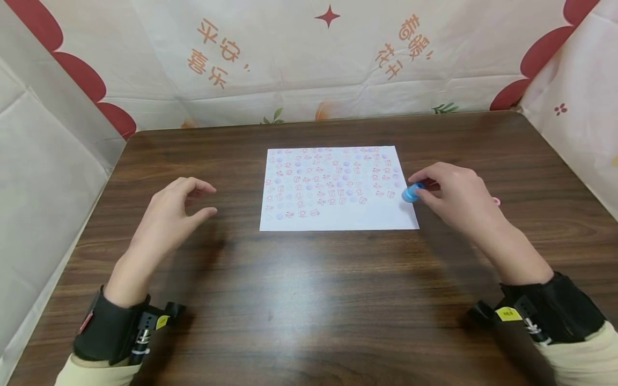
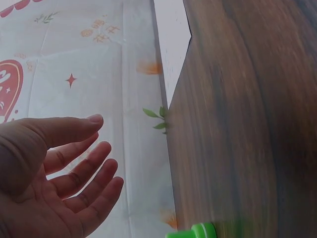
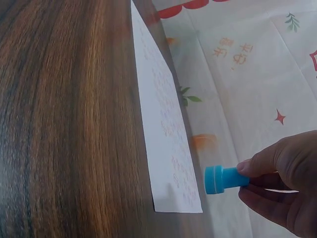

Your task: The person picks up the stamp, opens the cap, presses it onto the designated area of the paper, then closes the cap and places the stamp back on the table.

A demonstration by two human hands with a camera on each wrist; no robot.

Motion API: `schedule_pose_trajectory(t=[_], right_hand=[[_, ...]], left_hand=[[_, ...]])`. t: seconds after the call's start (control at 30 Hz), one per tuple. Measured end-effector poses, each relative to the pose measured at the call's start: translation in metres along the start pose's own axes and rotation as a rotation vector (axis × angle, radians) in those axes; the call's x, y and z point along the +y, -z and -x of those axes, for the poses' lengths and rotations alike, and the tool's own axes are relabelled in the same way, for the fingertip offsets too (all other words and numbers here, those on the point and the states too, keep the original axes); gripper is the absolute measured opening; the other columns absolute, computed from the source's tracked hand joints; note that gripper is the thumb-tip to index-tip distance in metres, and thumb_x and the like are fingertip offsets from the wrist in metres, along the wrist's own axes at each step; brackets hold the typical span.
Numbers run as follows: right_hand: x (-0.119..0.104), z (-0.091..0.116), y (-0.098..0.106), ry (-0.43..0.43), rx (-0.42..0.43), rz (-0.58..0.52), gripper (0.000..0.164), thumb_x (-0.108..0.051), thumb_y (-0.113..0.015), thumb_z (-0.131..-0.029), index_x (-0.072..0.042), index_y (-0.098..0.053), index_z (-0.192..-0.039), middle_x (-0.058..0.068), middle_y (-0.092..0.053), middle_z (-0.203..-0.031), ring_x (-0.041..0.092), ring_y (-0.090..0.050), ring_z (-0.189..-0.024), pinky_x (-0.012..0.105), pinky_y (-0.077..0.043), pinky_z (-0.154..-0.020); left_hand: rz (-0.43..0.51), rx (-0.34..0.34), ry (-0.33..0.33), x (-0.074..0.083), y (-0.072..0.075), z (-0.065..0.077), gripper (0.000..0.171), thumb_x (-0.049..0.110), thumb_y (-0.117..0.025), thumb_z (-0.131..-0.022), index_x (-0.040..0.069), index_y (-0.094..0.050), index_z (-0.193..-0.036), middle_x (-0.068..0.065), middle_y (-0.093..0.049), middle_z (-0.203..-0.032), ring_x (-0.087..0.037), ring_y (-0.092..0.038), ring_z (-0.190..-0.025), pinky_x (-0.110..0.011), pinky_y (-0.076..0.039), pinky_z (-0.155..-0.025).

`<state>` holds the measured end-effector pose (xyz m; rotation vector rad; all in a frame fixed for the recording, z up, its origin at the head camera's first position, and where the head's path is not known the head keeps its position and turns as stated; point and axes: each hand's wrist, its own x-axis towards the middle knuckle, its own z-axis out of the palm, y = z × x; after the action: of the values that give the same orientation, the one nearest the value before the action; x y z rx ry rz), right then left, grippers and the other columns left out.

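Note:
A white sheet of paper (image 1: 338, 220) lies on the table, covered in rows of small red and purple stamped marks, with a bare strip along its near side. At the sheet's right edge my right hand (image 1: 456, 195) pinches a small blue stamp (image 3: 221, 179) between thumb and fingers. The stamp is tilted and looks raised off the paper. To the left of the sheet, my left hand (image 1: 166, 214) hovers over the table with relaxed, slightly bent fingers and holds nothing. Low in the left wrist view shows part of a green stamp-like object (image 2: 198, 231).
The brown wooden table (image 1: 299, 300) ends at the back against a white printed cloth (image 1: 299, 59). A small pink object (image 1: 497, 201) peeks out behind the right hand, mostly hidden. Each wrist wears a black strap with a camera.

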<state>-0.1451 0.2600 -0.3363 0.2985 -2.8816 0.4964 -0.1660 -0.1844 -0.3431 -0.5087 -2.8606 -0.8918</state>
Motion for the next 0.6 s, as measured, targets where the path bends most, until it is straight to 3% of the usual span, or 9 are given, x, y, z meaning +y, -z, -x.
schedule_pose_trajectory(t=[0.6], right_hand=[[-0.009, -0.001, -0.005, 0.055, 0.02, -0.03, 0.027, -0.003, -0.077, -0.077, 0.001, -0.07, -0.102, 0.021, -0.069, -0.1, 0.031, -0.066, -0.083, 0.057, -0.057, -0.077]], left_hand=[[0.064, -0.045, -0.032, 0.011, -0.019, -0.005, 0.029, 0.007, -0.071, -0.084, 0.002, -0.061, -0.111, -0.019, -0.062, -0.11, -0.034, -0.057, -0.103, -0.055, -0.05, -0.092]])
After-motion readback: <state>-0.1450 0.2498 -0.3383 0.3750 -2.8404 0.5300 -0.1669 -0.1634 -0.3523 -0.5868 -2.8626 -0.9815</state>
